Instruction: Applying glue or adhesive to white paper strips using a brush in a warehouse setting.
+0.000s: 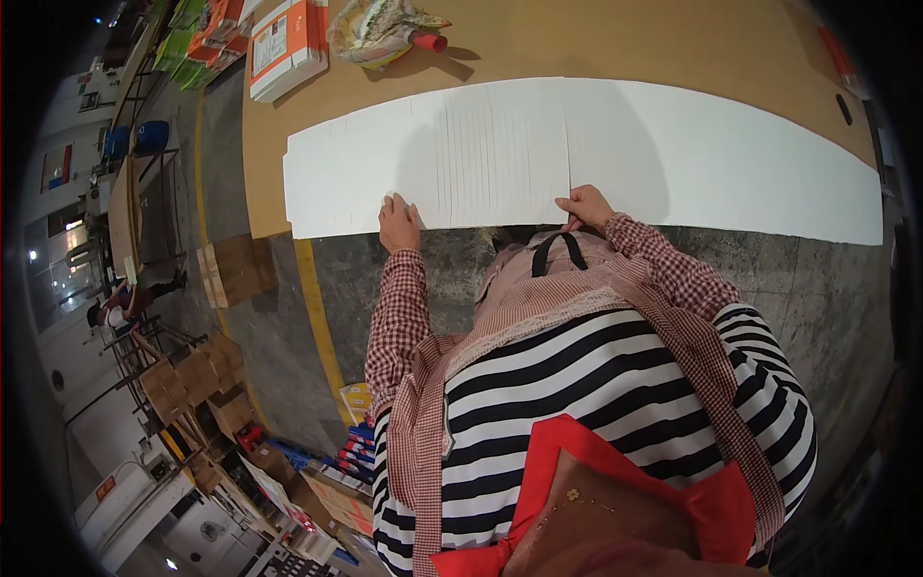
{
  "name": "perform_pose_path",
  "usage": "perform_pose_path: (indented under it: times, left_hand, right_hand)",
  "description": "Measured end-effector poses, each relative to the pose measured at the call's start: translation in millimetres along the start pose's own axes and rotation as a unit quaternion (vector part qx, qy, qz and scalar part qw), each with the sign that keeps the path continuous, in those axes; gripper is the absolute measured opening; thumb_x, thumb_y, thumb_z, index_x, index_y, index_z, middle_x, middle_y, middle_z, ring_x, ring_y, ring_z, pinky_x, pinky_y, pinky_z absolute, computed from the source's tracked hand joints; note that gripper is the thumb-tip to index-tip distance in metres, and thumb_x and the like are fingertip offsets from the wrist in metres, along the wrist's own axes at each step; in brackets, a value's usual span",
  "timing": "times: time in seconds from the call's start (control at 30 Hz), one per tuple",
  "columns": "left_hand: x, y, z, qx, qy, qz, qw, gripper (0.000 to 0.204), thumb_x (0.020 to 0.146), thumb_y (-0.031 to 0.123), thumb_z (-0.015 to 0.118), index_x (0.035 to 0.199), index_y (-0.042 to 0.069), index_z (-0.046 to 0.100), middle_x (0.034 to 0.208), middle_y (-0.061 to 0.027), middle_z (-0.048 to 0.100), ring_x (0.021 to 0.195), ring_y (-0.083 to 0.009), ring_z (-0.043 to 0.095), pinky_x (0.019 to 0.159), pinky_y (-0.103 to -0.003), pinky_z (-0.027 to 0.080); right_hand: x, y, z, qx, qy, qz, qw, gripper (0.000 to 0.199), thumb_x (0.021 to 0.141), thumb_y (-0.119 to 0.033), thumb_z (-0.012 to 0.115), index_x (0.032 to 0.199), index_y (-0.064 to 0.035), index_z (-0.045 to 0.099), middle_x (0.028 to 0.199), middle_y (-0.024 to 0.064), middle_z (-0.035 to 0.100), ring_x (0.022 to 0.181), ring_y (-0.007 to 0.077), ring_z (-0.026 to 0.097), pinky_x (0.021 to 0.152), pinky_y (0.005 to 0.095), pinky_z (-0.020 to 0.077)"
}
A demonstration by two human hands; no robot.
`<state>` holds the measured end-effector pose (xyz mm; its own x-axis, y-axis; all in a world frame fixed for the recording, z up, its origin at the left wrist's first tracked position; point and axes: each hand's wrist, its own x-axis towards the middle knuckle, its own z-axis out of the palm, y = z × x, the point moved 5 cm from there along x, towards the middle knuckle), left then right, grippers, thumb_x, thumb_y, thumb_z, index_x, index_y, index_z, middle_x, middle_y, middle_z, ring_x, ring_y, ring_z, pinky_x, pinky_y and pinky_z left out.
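Note:
Overlapping white cardboard sheets (500, 144) lie in a long fanned row on the brown table, their edges showing as close parallel lines left of the middle. My left hand (399, 225) rests on the near edge of the row, fingers lying on the white surface and a little apart. Farther right, my right hand (588, 207) has its thumb and fingers closed at the near edge of a sheet, beside one long visible edge line. Part of that grip is hidden under the fingers.
A brown table top (654, 43) spreads behind the sheets. On it stand an orange and white stack of boxes (288, 53) and a clear plastic bag (375, 31) beside a red cylinder (429, 41). Brown cartons (236, 271) sit on the floor at left; another person (120, 308) is far left.

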<state>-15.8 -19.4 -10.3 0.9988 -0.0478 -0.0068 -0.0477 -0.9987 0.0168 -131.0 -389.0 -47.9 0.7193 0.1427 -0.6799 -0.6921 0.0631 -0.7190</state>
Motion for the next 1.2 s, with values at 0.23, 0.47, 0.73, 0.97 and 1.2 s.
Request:
perform_pose_path:
  times: [0.23,0.47,0.73,0.97,1.2]
  left_hand:
    - [1,2,0,0.001,-0.018,0.001,1.0,0.043,0.092,0.031,0.053,0.128,0.009,0.05,0.133,-0.0113,0.049,0.12,-0.027,0.047,0.094,-0.038,0.046]
    - [4,3,-5,0.011,-0.037,-0.002,0.999,0.044,0.092,0.03,0.054,0.129,0.006,0.049,0.135,-0.0111,0.045,0.12,-0.0272,0.046,0.095,-0.036,0.046]
    - [-1,7,2,0.019,-0.065,-0.024,0.997,0.045,0.094,0.029,0.052,0.132,0.006,0.044,0.138,-0.0122,0.041,0.123,-0.0281,0.043,0.097,-0.036,0.045]
    - [3,5,0,0.022,-0.032,0.004,0.999,0.046,0.093,0.028,0.051,0.132,0.006,0.045,0.137,-0.0145,0.043,0.12,-0.0292,0.046,0.095,-0.038,0.046]
    - [2,1,2,0.037,-0.062,0.004,0.997,0.048,0.094,0.03,0.05,0.134,0.005,0.041,0.141,-0.0137,0.037,0.125,-0.0305,0.042,0.096,-0.037,0.046]
  right_hand:
    - [3,-3,1,-0.089,0.043,-0.009,0.995,0.035,0.087,-0.021,0.06,0.066,0.0061,0.053,0.06,0.0158,0.061,0.053,0.0217,0.066,0.041,0.027,0.0516]
    - [13,2,0,-0.086,0.035,0.022,0.995,0.038,0.088,-0.023,0.06,0.065,0.0068,0.054,0.06,0.0162,0.06,0.053,0.0217,0.067,0.04,0.0263,0.0508]
    - [-21,1,-10,-0.086,0.099,-0.039,0.991,0.028,0.086,-0.02,0.062,0.079,0.0062,0.06,0.064,0.0102,0.062,0.053,0.0159,0.062,0.046,0.0257,0.0498]
    - [-45,-3,-14,0.149,0.115,-0.038,0.981,0.046,0.084,-0.012,0.062,0.123,0.0095,0.047,0.099,0.0111,0.06,0.077,0.0117,0.057,0.064,0.0229,0.049]
    - [-48,-10,-14,0.15,0.118,-0.009,0.982,0.05,0.085,-0.01,0.062,0.126,0.0108,0.044,0.097,0.011,0.06,0.08,0.0128,0.059,0.068,0.0222,0.0508]
